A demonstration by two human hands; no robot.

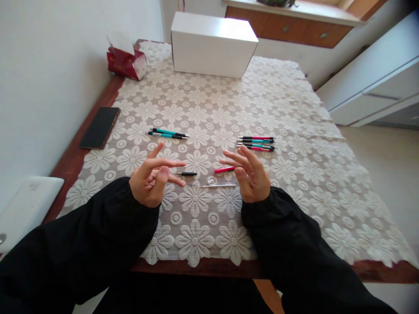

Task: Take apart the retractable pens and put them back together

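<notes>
My left hand (153, 179) hovers over the lace tablecloth (294, 174), fingers apart, holding nothing. My right hand (249, 172) hovers opposite it, fingers spread, also holding nothing. Between them lie the parts of a taken-apart pen: a short black tip piece (187, 173), a pink barrel piece (224, 169) just off my right fingertips, and a thin refill (218, 186). Two teal pens (166, 134) lie beyond my left hand. Several pink and teal pens (256, 143) lie grouped beyond my right hand.
A black phone (99, 127) lies at the table's left edge. A white box (212, 44) stands at the back, a red tissue pack (126, 61) at the back left. White cabinets (373, 83) stand to the right, a white object (28, 205) low left.
</notes>
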